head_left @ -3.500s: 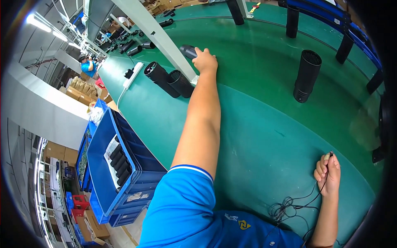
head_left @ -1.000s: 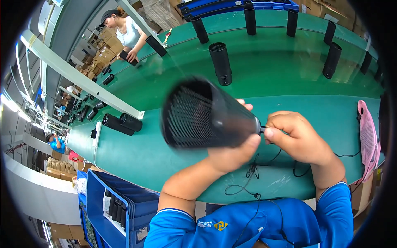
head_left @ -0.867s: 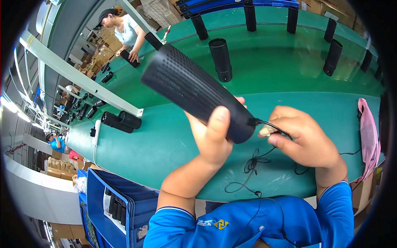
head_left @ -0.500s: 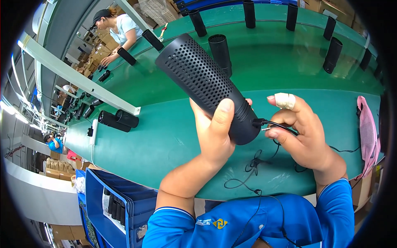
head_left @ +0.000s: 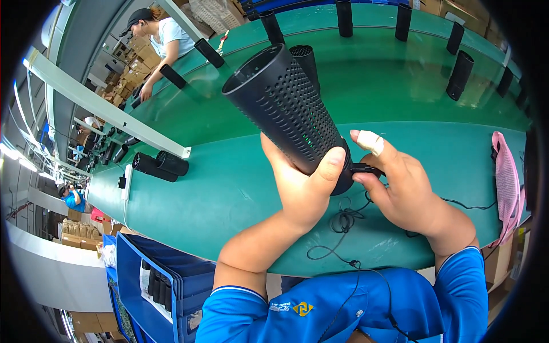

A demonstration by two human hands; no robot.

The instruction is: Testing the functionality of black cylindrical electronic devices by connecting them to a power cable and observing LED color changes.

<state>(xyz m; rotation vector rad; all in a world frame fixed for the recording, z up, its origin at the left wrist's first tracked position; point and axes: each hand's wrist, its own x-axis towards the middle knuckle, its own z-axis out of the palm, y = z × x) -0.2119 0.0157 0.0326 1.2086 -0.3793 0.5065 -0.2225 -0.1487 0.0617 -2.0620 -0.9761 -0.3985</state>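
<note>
My left hand grips a black perforated cylinder near its lower end, holding it tilted up and to the left above the green table. My right hand pinches a black plug at the cylinder's lower end; one fingertip is wrapped in white tape. A thin black cable runs from the plug down across the table toward my body.
Two black cylinders lie at the table's left by a white rail. Several upright black cylinders stand along the far side. A pink cloth hangs at right. A blue crate sits lower left. Another person works far left.
The cylinder has tipped more upright, its open end now pointing up and left. My right hand's fingers have closed onto the plug at its base.
</note>
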